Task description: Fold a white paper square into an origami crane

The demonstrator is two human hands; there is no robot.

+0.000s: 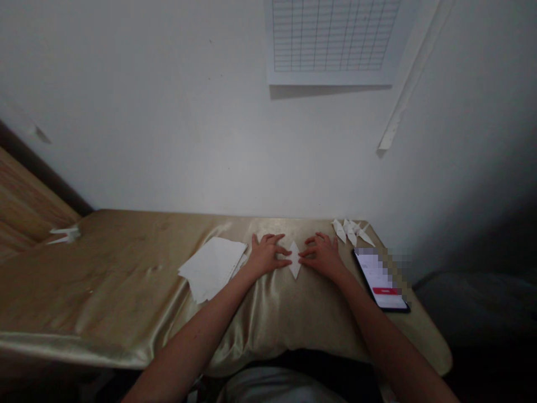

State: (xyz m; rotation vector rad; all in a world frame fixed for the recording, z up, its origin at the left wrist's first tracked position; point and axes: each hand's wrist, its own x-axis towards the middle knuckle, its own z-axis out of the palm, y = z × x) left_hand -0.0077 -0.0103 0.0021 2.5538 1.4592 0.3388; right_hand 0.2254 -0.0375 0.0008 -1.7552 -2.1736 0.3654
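Note:
A small white diamond of folded paper (295, 261) lies on the gold cloth, its long points facing toward and away from me. My left hand (268, 254) is at its left edge, fingers spread, with fingertips touching the paper. From the other side my right hand (324, 254) reaches its right edge, fingers also stretched apart and fingertips at the paper. Neither hand is wrapped around anything. Left of my left hand lies a stack of white paper sheets (213, 266), partly behind my forearm.
Several folded white paper pieces (351, 230) sit at the back right. A phone (380, 280) with a lit screen lies near the right edge of the cloth-covered table (104, 280). Behind rises a wall (168, 112) with a gridded sheet (335, 39). A white clip-like thing (65, 235) is far left.

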